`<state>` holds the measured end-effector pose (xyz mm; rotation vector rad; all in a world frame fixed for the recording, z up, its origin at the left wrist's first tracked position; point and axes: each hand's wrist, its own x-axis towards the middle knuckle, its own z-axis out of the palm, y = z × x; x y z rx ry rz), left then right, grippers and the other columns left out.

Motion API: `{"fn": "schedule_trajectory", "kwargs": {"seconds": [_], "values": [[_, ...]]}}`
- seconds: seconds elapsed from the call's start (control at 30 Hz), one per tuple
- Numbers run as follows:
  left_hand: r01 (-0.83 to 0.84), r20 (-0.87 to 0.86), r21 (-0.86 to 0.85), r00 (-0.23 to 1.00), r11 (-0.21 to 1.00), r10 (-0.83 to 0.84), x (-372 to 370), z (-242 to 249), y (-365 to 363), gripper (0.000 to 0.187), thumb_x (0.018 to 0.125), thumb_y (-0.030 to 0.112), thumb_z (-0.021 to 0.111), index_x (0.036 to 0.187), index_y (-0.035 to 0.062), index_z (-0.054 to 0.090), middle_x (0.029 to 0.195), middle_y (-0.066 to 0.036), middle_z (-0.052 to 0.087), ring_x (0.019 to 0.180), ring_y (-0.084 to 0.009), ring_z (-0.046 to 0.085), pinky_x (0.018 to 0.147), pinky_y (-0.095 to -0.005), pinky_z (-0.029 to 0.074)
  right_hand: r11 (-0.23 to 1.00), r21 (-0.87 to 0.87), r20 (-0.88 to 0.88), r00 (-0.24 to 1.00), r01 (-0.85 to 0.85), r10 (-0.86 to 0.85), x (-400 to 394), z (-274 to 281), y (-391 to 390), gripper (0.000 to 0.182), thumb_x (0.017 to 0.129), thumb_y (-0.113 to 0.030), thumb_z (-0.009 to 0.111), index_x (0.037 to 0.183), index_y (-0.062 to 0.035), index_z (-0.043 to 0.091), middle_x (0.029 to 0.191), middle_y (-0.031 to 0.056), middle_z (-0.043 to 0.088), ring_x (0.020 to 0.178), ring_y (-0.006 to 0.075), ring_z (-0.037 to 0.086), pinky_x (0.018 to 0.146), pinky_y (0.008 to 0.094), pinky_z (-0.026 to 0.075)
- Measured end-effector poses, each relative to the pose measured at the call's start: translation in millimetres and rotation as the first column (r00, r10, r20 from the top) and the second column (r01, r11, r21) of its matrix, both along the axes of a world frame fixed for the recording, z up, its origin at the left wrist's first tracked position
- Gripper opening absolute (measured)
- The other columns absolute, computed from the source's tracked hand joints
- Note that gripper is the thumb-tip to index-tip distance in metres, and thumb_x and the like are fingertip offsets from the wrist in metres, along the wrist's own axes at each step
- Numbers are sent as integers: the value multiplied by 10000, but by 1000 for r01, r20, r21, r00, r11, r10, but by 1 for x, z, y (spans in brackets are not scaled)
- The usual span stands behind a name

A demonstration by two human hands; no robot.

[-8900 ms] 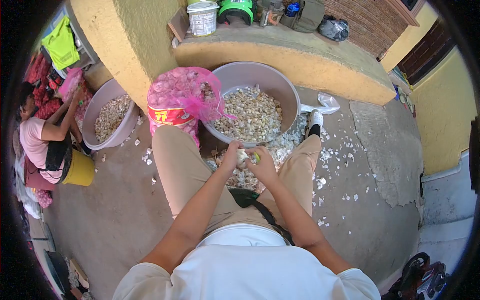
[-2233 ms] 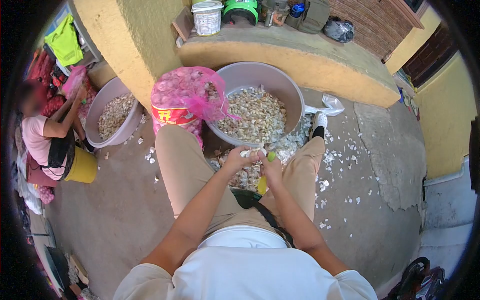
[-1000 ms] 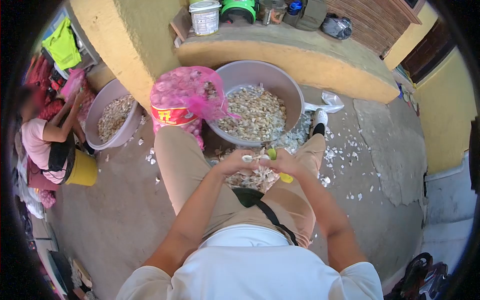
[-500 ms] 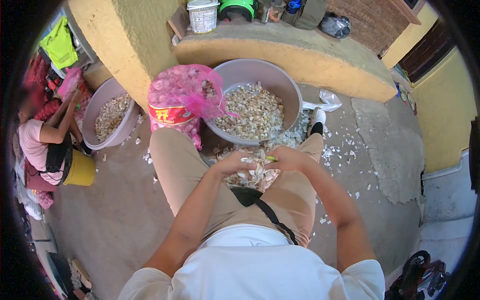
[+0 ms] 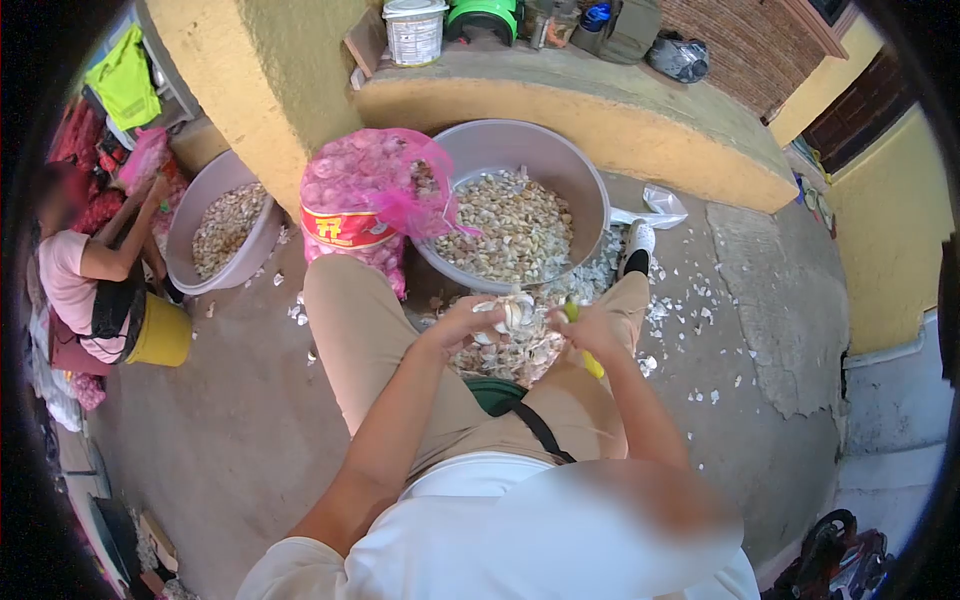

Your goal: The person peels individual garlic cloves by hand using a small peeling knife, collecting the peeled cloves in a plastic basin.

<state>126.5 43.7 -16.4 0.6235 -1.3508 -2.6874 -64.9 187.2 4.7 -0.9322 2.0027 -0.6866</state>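
My left hand (image 5: 468, 324) is closed around a white garlic bulb (image 5: 516, 311), its cloves partly spread apart. A little to the right, my right hand (image 5: 597, 332) grips a small tool with a yellow-green handle (image 5: 594, 366); its working end cannot be made out. Both hands are above a heap of garlic skins (image 5: 515, 358) between my knees. Beyond them stands a large grey basin (image 5: 597, 165) partly filled with garlic cloves (image 5: 510, 222). Touching its left side is a pink mesh sack (image 5: 350, 175) full of garlic bulbs.
At the left a person (image 5: 85, 265) sits on a yellow bucket (image 5: 163, 333), beside another basin (image 5: 190, 282) of cloves. A yellow pillar (image 5: 235, 90) rises behind the sack. Skins litter the floor (image 5: 250, 430) to the right. A ledge (image 5: 560, 100) carries a white pail (image 5: 414, 35).
My hands have moved apart, the right one drawing back from the garlic with the tool. More of the yellow-green handle shows. The garlic bulb stays in my left hand.
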Motion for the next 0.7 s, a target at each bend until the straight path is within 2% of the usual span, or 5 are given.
{"fn": "schedule_trajectory", "kwargs": {"seconds": [0.1, 0.2, 0.4, 0.5, 0.7], "values": [[-122, -44, 9, 992, 992, 123, -3, 0, -1, 468, 749, 305, 623, 1094, 23, 481, 897, -59, 579, 718, -139, 581, 475, -246, 441, 1000, 13, 324, 946, -23, 17, 8, 6, 7, 297, 733, -193, 601, 1017, -110, 578, 575, -16, 478, 477, 59, 422, 411, 202, 324], [-273, -28, 114, 960, 955, 278, -3, -3, -4, 433, 771, 302, 597, 1093, 35, 484, 881, -51, 581, 710, -140, 585, 464, -246, 438, 1000, -28, 510, 860, 2, 12, 5, 5, 6, 311, 767, -205, 598, 1057, -100, 556, 669, -12, 513, 550, 54, 440, 444, 201, 325], [-335, 38, 77, 942, 939, 333, -4, -8, -7, 390, 794, 309, 563, 1087, 62, 488, 895, -46, 583, 735, -145, 591, 461, -256, 439, 997, -71, 479, 876, -22, 53, 12, 18, 0, 378, 721, -187, 617, 1065, -53, 537, 613, 5, 532, 434, 59, 408, 388, 199, 329], [-331, 45, 72, 943, 941, 329, -5, -3, -5, 389, 790, 314, 567, 1080, 67, 489, 876, -47, 586, 727, -148, 597, 481, -249, 454, 985, 68, 286, 949, -160, 134, -3, -3, -8, 446, 710, -225, 630, 1097, -37, 512, 609, 9, 531, 422, 65, 400, 385, 206, 328], [-316, 65, 19, 947, 948, 315, -10, -6, -1, 392, 790, 332, 564, 1072, 70, 491, 868, -43, 588, 716, -136, 594, 486, -243, 455, 940, -217, 279, 939, 264, -200, -9, 8, -43, 534, 716, -267, 625, 1163, -37, 443, 641, 15, 553, 450, 88, 429, 417, 232, 357]]}}
